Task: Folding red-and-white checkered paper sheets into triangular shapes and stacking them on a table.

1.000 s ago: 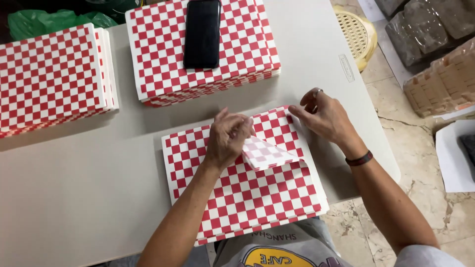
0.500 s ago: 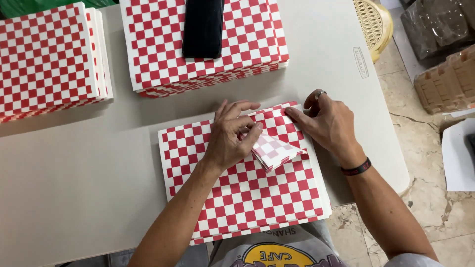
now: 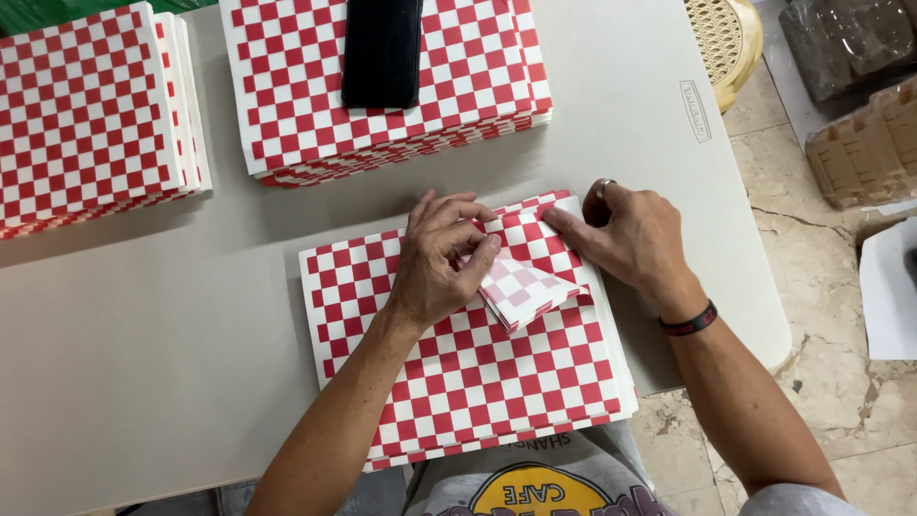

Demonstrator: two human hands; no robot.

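A: What is lying nearest the person on the grey table (image 3: 143, 315)?

B: A stack of red-and-white checked paper sheets (image 3: 478, 382) is lying at the near edge, overhanging it slightly toward the person's lap. The upper right corner of the top sheet is being folded back, so a paler folded flap (image 3: 525, 291) is showing its faded underside.

A: How is the left hand (image 3: 439, 263) engaging the paper?

B: It is resting palm down on the stack, fingers mostly extended and slightly spread, with the fingertips (image 3: 489, 244) pressing on the upper edge of the flap. It is pressing rather than gripping; nothing is enclosed in it.

A: And the right hand (image 3: 635, 239)?

B: It is lying just beside the left, at the far right corner of the stack. Its fingers are loosely curled, pointing left, and pinning the paper flat near the fold. A ring is showing on one finger and a dark wristband (image 3: 690, 320) is circling the wrist. Whether any sheet edge is being pinched beneath the fingers cannot be told.

A: What is surrounding the work?

B: Two further stacks of the same checked paper are sitting farther back: one at the far left (image 3: 91, 115), one at centre (image 3: 478, 76) with a black phone (image 3: 382, 48) lying on top. A woven yellow stool (image 3: 731, 43) is standing on the tiled floor beyond the table's right corner.
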